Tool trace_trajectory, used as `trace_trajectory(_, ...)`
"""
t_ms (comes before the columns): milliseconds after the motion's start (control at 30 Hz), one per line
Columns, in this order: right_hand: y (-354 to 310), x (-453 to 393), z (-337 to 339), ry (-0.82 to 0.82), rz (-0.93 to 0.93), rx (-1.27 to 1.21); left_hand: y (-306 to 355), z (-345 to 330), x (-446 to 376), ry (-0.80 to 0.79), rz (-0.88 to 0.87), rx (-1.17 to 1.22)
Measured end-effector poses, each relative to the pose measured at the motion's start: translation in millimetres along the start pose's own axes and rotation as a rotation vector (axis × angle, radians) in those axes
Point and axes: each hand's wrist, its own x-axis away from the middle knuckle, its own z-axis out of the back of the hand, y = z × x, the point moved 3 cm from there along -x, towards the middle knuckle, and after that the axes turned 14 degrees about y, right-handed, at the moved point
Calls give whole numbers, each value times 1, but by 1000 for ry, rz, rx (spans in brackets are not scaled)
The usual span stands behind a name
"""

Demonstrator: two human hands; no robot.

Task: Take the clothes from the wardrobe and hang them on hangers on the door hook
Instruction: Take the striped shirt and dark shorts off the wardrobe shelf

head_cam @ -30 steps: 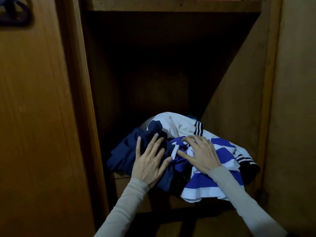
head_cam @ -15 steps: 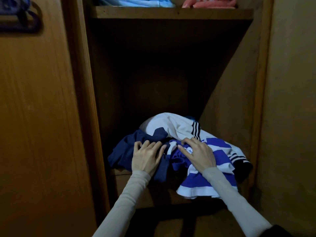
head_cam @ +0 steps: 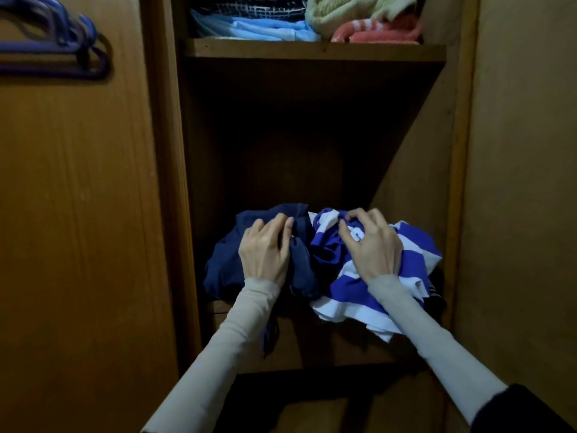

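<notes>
A crumpled heap of clothes lies on the lower wardrobe shelf [head_cam: 312, 348]. My left hand [head_cam: 265, 248] grips a dark navy garment [head_cam: 224, 270] on the heap's left side, fingers curled into the cloth. My right hand [head_cam: 371, 245] clutches a blue-and-white striped shirt [head_cam: 415, 264] on the right, bunching it near the top. The striped shirt hangs over the shelf's front edge. Several blue and purple hangers [head_cam: 62, 42] hang at the upper left on the wooden door [head_cam: 78, 214].
The shelf above [head_cam: 312, 51] holds folded light-blue cloth [head_cam: 259, 29], a pale green towel [head_cam: 349, 10] and a pink towel [head_cam: 377, 32]. A wooden panel [head_cam: 524, 182] stands on the right. A black striped garment edge [head_cam: 435, 295] shows under the striped shirt.
Both hands went from lying flat on the heap to closing on the cloth and lifting it. The white garment is now hidden. The view has tilted upward, showing the upper shelf and hangers.
</notes>
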Motion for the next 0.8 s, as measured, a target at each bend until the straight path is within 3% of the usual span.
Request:
trace_trajectory(433, -23, 7, 26, -12, 39, 27, 10, 15, 4, 36, -52, 29)
trace_trajectory(800, -47, 18, 72, -22, 35, 215, 31, 47, -1, -73, -52, 155)
